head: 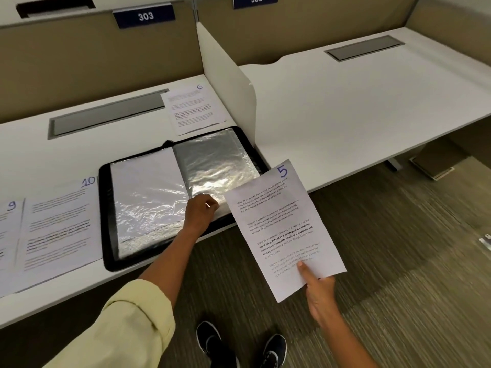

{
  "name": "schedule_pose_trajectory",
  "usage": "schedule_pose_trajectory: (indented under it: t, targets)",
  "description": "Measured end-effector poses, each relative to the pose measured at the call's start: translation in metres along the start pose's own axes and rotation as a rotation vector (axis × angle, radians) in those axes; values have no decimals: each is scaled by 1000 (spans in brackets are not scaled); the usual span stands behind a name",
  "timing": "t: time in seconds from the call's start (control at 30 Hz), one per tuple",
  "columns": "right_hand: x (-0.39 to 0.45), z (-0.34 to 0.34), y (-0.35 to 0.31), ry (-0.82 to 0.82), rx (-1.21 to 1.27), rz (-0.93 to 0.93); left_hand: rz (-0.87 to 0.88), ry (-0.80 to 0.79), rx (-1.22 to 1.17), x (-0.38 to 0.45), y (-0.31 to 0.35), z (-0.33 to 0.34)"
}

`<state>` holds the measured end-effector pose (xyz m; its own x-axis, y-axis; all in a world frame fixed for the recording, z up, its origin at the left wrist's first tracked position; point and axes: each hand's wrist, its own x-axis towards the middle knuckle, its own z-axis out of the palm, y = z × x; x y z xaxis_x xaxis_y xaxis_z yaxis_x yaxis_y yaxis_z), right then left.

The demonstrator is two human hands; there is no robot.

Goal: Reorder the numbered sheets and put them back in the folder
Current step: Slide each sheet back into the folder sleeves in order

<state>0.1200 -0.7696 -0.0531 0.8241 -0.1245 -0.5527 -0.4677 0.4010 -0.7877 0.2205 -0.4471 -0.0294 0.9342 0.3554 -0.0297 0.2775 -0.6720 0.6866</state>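
Right hand (317, 288) pinches sheet 5 (283, 229) bottom edge; left hand (200, 211) at folder (106, 216) sleeve corner.

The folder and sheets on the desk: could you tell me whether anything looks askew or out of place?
The folder lies skewed, its near right corner hanging past the desk edge. Sheet 6 sits apart at the back, away from sheets 9 and 10.
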Motion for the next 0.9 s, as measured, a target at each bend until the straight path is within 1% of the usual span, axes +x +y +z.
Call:
schedule_pose_trajectory:
  t: [0.13, 0.2, 0.47, 0.63, 0.8, 0.9]
  targets:
    - [-1, -5, -1, -14, 14, -11, -123, 25, -172, 2, -3, -2]
    - [-2, -6, -1, -21, 24, -18, -144, 30, -219, 2, -7, -5]
    - [-7, -9, 2, -56, 17, -32, -126, 78, -238, -5, -9, -10]
    - [-8, -12, 6, -57, 13, -37, -108, 65, -94, -11, -6, -9]
    - [-11, -13, 8, -57, 2, -46, -126, 118, -76, -13, -7, -8]
    - [-19, -8, 8, -70, -2, -63, -100, 99, -75, -12, -1, -9]
